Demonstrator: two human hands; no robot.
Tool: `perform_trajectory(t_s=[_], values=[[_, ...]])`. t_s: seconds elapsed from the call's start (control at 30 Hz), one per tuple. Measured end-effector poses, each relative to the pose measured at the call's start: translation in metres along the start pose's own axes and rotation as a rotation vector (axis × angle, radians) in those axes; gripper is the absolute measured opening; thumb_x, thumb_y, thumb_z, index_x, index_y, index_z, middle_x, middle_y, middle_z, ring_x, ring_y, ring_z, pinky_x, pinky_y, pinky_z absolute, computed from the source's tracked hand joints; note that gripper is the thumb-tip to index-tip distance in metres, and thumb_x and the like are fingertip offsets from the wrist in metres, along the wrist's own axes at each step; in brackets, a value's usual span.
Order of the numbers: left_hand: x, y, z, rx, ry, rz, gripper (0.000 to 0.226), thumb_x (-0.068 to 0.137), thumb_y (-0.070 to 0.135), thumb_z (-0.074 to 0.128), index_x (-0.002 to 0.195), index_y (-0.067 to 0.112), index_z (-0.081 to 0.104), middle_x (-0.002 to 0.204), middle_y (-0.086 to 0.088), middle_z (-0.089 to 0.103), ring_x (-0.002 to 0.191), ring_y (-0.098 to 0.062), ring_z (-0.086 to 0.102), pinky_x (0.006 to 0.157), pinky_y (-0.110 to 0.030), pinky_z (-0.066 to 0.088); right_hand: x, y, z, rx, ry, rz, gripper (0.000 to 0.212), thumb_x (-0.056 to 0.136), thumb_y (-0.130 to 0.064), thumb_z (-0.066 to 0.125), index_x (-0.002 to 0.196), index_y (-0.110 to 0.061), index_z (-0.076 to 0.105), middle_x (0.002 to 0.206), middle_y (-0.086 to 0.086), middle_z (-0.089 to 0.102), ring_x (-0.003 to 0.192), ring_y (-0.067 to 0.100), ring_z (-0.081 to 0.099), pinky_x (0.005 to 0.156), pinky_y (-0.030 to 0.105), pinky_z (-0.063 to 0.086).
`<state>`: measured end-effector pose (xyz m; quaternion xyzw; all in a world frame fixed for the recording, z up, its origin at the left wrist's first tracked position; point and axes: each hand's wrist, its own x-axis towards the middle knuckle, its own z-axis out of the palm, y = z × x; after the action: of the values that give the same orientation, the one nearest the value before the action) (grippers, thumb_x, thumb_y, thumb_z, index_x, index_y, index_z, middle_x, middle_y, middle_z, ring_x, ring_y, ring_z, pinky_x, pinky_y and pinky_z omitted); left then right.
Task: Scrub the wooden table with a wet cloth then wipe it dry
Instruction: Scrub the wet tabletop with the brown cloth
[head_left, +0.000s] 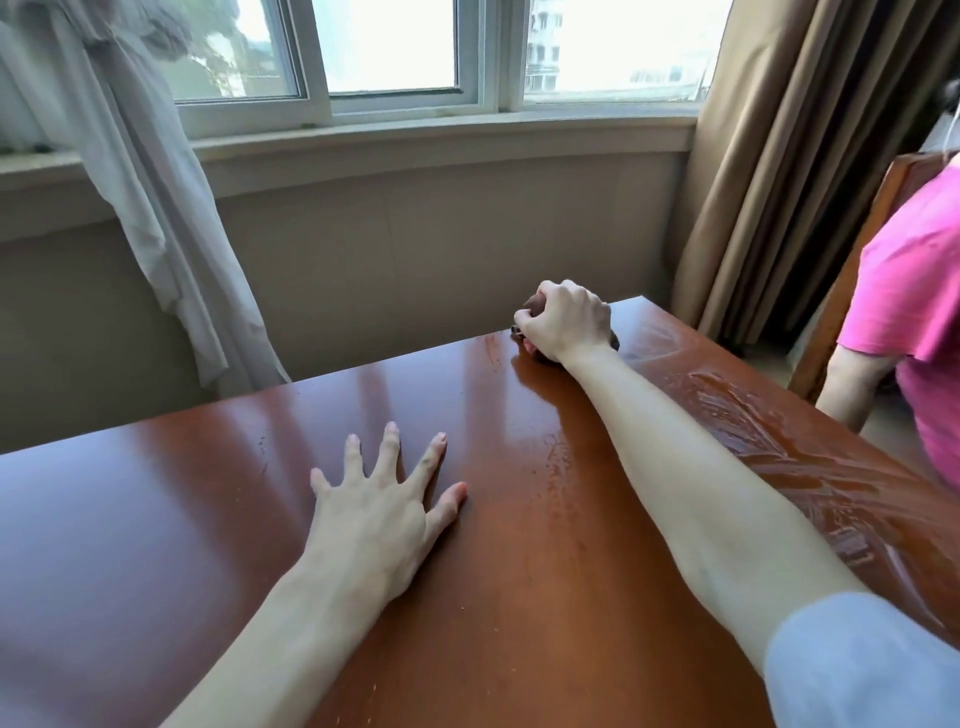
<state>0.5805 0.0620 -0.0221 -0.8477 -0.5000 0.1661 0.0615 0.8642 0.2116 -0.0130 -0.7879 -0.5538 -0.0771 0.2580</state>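
cloth (614, 340): almost wholly hidden under the right hand (566, 319); only dark scraps show at the fingers and beside the wrist, colour unclear
table (156, 519): cut by the left, bottom and right edges
second person (904, 291): right of the right hand, cut by the frame edge
chair (852, 291): mostly hidden behind that person

Bare forearms — pale-blue right sleeve (862, 665)

A window (395, 47) spans twelve o'clock above a pale sill (441, 137). A white sheer curtain (150, 208) hangs at ten o'clock, a tan drape (795, 156) at two. At three o'clock, a person in a pink shirt (914, 291) sits on a wooden chair (852, 270).
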Motion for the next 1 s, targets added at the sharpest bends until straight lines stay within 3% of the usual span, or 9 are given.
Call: perform_trajectory(t_s=[0.2,0.43,0.53,0.67,0.83,1.0], values=[[0.003,0.0,-0.001,-0.095,0.006,-0.063,0.063,0.103,0.059,0.012,0.155,0.043,-0.02,0.166,-0.01,-0.015,0.151,-0.047,0.0,0.113,-0.065,0.026,-0.033,0.0,-0.017,0.015,-0.037,-0.021,0.021,0.077,-0.049,0.06,0.084,-0.031,0.067,0.088,-0.005,0.058,0.087,0.025,0.063,0.074,0.034,0.047],[-0.001,0.001,-0.005,-0.163,0.008,-0.083,0.062,0.1,0.062,0.01,0.157,0.046,-0.005,0.166,-0.01,-0.002,0.148,-0.047,0.01,0.108,-0.068,0.028,-0.167,-0.005,-0.082,0.039,-0.039,-0.131,0.027,0.076,-0.054,0.061,0.073,-0.029,0.053,0.082,-0.007,0.063,0.075,0.024,0.061,0.064,0.031,0.036],[-0.003,0.001,-0.008,-0.207,0.009,-0.091,0.062,0.1,0.065,0.011,0.158,0.046,-0.002,0.166,-0.01,0.002,0.148,-0.046,0.013,0.108,-0.069,0.028,-0.221,-0.009,-0.106,0.063,-0.037,-0.183,0.028,0.077,-0.056,0.061,0.068,-0.032,0.047,0.075,-0.01,0.055,0.067,0.017,0.052,0.06,0.029,0.034],[-0.004,0.002,-0.008,-0.225,0.011,-0.077,0.062,0.101,0.064,0.012,0.158,0.045,0.001,0.165,-0.011,0.005,0.148,-0.047,0.013,0.107,-0.071,0.028,-0.265,-0.01,-0.122,0.106,-0.037,-0.24,0.032,0.076,-0.059,0.056,0.071,-0.028,0.048,0.07,-0.008,0.051,0.065,0.019,0.054,0.058,0.029,0.043],[-0.002,0.001,-0.005,-0.232,0.015,-0.073,0.062,0.1,0.064,0.011,0.158,0.045,0.0,0.166,-0.01,0.004,0.149,-0.047,0.011,0.109,-0.07,0.026,-0.232,-0.013,-0.116,0.072,-0.063,-0.189,0.028,0.08,-0.052,0.063,0.07,-0.029,0.051,0.073,-0.012,0.054,0.068,0.017,0.051,0.063,0.029,0.032],[-0.001,0.0,-0.001,-0.204,0.03,-0.058,0.063,0.1,0.063,0.01,0.158,0.044,-0.006,0.167,-0.01,-0.002,0.15,-0.047,0.007,0.11,-0.069,0.026,-0.143,-0.003,-0.073,0.043,-0.011,-0.092,0.024,0.079,-0.05,0.061,0.078,-0.026,0.065,0.084,-0.004,0.072,0.083,0.029,0.066,0.067,0.032,0.037]])
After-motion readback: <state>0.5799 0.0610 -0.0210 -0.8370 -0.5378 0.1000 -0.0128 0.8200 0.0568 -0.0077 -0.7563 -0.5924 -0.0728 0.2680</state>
